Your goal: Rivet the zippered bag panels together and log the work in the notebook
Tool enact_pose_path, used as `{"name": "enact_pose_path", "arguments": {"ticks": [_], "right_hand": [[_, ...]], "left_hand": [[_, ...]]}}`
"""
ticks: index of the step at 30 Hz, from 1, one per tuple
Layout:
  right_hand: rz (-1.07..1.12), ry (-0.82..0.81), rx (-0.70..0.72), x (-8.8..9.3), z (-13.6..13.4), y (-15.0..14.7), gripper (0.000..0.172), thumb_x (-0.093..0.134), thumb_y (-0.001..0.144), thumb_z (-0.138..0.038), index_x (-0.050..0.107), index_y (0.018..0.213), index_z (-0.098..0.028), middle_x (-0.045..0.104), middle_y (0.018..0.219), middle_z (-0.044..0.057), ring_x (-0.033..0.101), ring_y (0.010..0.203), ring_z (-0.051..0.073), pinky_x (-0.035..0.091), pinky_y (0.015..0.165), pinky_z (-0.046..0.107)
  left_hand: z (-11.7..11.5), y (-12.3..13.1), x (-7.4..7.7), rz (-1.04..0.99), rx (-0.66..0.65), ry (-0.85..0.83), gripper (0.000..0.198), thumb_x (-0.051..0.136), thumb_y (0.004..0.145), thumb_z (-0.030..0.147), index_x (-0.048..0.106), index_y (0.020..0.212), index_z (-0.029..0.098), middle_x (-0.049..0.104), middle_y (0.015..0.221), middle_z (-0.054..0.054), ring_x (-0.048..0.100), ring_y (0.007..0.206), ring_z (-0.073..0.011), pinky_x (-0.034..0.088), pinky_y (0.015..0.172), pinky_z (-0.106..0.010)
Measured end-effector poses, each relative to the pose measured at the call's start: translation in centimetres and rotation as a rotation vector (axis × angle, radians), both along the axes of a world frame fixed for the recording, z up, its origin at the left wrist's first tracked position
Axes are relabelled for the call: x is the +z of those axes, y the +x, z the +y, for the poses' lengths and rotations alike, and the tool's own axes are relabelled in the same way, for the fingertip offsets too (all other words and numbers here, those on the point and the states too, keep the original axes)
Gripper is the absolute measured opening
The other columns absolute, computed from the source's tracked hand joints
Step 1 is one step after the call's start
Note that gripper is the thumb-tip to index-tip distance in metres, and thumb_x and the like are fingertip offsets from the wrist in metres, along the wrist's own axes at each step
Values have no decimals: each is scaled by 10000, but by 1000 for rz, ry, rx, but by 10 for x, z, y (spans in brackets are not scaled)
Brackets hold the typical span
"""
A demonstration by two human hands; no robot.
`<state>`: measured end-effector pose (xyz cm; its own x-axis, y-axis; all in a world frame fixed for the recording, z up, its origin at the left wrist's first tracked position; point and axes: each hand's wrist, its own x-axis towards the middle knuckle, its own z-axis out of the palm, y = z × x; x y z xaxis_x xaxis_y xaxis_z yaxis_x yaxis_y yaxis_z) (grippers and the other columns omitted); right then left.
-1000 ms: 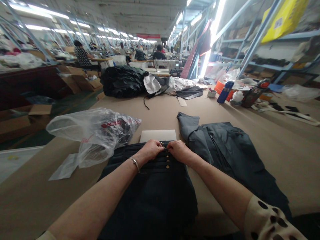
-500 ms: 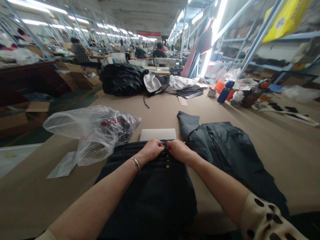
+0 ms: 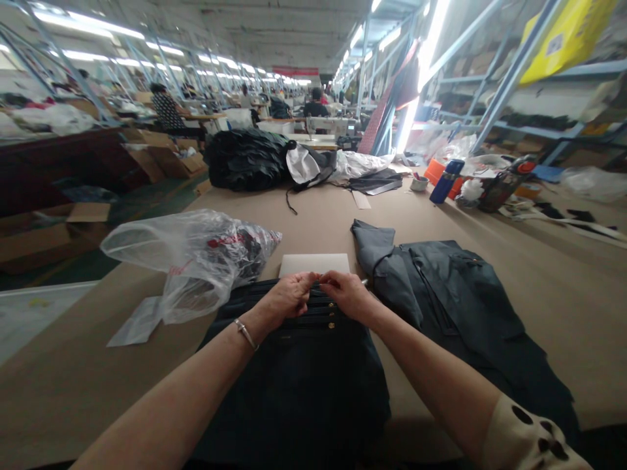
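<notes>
A stack of dark trousers (image 3: 298, 391) lies before me, several waistbands layered at its far end, with small gold-coloured fasteners in a row. At the topmost waistband, my left hand (image 3: 292, 295) is closed, thumb and forefinger pinched at the fastener spot. Close beside it on the right, my right hand (image 3: 345, 294) pinches the same waistband edge with curled fingers. The fingertips nearly meet, and the fastener between them is hidden. Just beyond the hands lies a flat white board (image 3: 313, 263), partly covered by them.
Left of the stack sits a clear plastic bag (image 3: 196, 261) with dark contents, above a white slip (image 3: 137, 323). Grey trousers (image 3: 455, 287) lie on the right. Farther back are a dark cloth bundle (image 3: 247, 160), a blue bottle (image 3: 447, 181) and a small cup (image 3: 418, 183).
My left hand has turned, showing more of its curled fingers, and its wrist has shifted left and down. My right hand's fingers have lifted slightly into a pinch. The view has swung a little left.
</notes>
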<state>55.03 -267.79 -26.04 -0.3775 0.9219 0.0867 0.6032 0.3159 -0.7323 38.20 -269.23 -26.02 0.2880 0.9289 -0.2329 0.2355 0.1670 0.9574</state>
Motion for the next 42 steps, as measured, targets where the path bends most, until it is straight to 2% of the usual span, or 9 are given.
{"name": "enact_pose_path", "arguments": {"ticks": [2, 6, 10, 14, 19, 24, 31, 37, 42], "right_hand": [[162, -57, 37, -1, -5, -8, 200, 533, 828, -288, 653, 945, -179, 658, 751, -2, 544, 636, 112, 421, 613, 223], [398, -163, 47, -3, -12, -16, 172, 558, 758, -318, 596, 842, -172, 630, 713, -16, 526, 573, 93, 437, 545, 211], [504, -263, 12, -5, -11, -11, 224, 562, 715, -407, 515, 718, -188, 536, 531, -47, 492, 454, 93, 418, 450, 216], [539, -317, -40, -7, -6, -1, 271, 572, 673, -447, 488, 720, -194, 559, 536, -43, 522, 435, 101, 446, 442, 231], [461, -285, -69, -9, -3, 6, 246, 578, 668, -422, 524, 731, -191, 561, 545, -46, 531, 450, 109, 446, 449, 235], [271, -97, -79, -9, -1, 12, 24, 612, 619, -182, 609, 641, -173, 555, 532, -47, 484, 517, 93, 353, 498, 210], [153, 21, -31, -8, -4, 15, 100, 575, 685, -122, 650, 734, -167, 603, 622, -42, 505, 590, 93, 368, 576, 208], [89, -88, 49, -16, -2, 17, 109, 561, 729, -133, 633, 809, -147, 593, 587, -49, 528, 524, 87, 401, 510, 186], [-50, -21, 43, -21, 3, 24, 120, 636, 710, -157, 686, 820, -165, 647, 670, -13, 558, 613, 117, 407, 567, 213]], "left_hand": [[-8, 4, 4, -134, -18, -18, 720, 416, 761, 788, 543, 1112, 172, 239, 535, 102, 219, 400, -56, 261, 373, -173], [-17, 12, 6, -269, -10, -47, 682, 498, 735, 771, 550, 1061, 175, 254, 550, 100, 179, 419, -40, 249, 367, -151], [-18, 13, 2, -276, 32, -86, 626, 498, 752, 748, 547, 985, 170, 337, 516, 90, 234, 391, -37, 272, 363, -148], [-17, 11, -1, -205, 91, -87, 517, 621, 704, 659, 532, 846, 170, 288, 436, 116, 286, 338, -46, 251, 332, -145], [-13, 14, -1, -87, 137, -56, 296, 656, 738, 423, 504, 698, 172, 352, 391, 101, 357, 302, -56, 202, 305, -139], [-8, 20, -6, -7, 136, -69, 228, 630, 794, 278, 483, 661, 164, 365, 377, 113, 343, 283, -42, 202, 316, -142], [-6, 19, -6, -6, 34, -161, 332, 436, 938, 417, 528, 759, 153, 304, 425, 116, 298, 310, -45, 252, 336, -168], [-2, 16, -5, 114, 7, -127, 185, 568, 878, 310, 527, 792, 152, 352, 445, 115, 344, 333, -49, 222, 341, -165], [4, 20, -6, 295, 6, 3, 220, 614, 865, 294, 553, 725, 135, 383, 475, 104, 340, 369, -43, 281, 382, -173]]}}
